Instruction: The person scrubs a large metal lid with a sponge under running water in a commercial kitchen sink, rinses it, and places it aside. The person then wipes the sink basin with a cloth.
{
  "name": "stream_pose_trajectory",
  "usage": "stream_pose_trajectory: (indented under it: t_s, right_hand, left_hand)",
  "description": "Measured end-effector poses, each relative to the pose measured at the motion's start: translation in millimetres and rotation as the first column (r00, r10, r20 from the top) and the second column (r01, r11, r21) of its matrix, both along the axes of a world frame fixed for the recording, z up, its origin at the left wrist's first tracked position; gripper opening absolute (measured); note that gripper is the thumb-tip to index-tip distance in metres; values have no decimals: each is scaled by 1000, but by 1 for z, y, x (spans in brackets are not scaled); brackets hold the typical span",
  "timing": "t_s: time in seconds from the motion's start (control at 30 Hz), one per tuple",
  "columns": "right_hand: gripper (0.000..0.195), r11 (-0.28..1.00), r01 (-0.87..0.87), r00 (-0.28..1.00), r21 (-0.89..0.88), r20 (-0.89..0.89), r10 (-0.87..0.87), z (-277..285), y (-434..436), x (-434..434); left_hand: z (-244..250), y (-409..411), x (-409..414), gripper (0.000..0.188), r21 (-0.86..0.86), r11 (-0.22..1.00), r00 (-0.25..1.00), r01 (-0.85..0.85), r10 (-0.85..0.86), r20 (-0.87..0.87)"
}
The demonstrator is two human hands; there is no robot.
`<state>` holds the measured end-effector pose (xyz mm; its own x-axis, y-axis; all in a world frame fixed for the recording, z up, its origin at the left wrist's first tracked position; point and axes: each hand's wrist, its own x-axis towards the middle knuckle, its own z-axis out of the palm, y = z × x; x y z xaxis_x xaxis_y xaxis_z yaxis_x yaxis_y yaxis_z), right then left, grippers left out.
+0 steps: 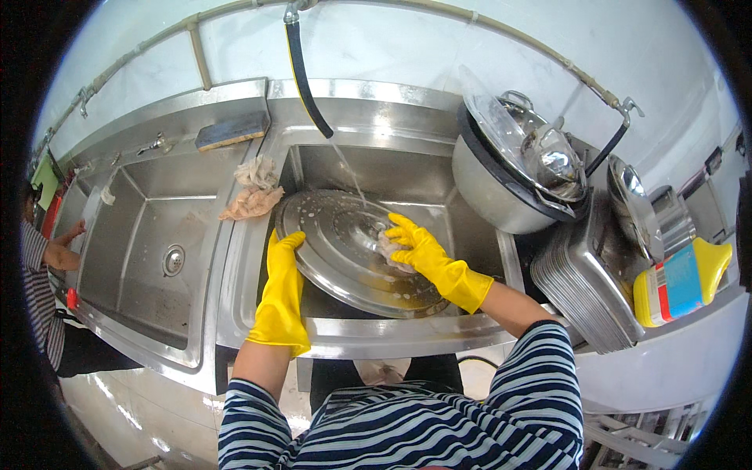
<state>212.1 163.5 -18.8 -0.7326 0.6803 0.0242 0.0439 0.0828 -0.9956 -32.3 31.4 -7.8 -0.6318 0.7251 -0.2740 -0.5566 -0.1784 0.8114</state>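
A large round stainless steel lid [352,264] lies tilted over the sink basin [376,170]. My left hand [284,276], in a yellow rubber glove, grips the lid's left rim with the thumb on top. My right hand [420,249], gloved the same way, presses a crumpled pinkish cloth [393,249] onto the lid near its centre. Water runs from a black hose [308,88] onto the lid, just behind the cloth. The lid's top is wet, with drops and whitish spots. The left fingers under the rim are hidden.
A second sink [167,252] is at left, with two crumpled cloths [252,202] on the divider and a sponge block [232,131] behind. At right stand a large pot [499,182] holding metalware, stacked metal trays [581,282] and a yellow bottle [675,288]. Another person [44,264] works at far left.
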Motion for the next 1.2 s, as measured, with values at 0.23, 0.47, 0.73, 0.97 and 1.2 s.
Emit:
stream_pose_trajectory:
  t_s: [0.23, 0.47, 0.73, 0.97, 1.2]
  right_hand:
    - [25, 975, 75, 830, 211, 528, -178, -4, 38, -18]
    - [13, 963, 270, 868, 23, 428, -253, -64, 92, -47]
    - [22, 913, 198, 831, 357, 434, -350, -72, 86, -74]
    - [36, 913, -171, 728, 371, 672, -136, -56, 74, -13]
    - [36, 782, -291, 856, 551, 516, -45, 21, -18, -1]
  left_hand:
    - [-8, 0, -3, 52, -84, 996, 999, -20, 17, -40]
    - [-2, -5, 1, 53, -76, 997, 1000, -17, 19, 22]
    - [13, -7, 2, 48, -150, 987, 999, -51, 48, -22]
    - [1, 0, 0, 44, -75, 996, 998, -37, 33, -51]
    - [2, 0, 1, 48, -99, 993, 995, -66, 58, -79]
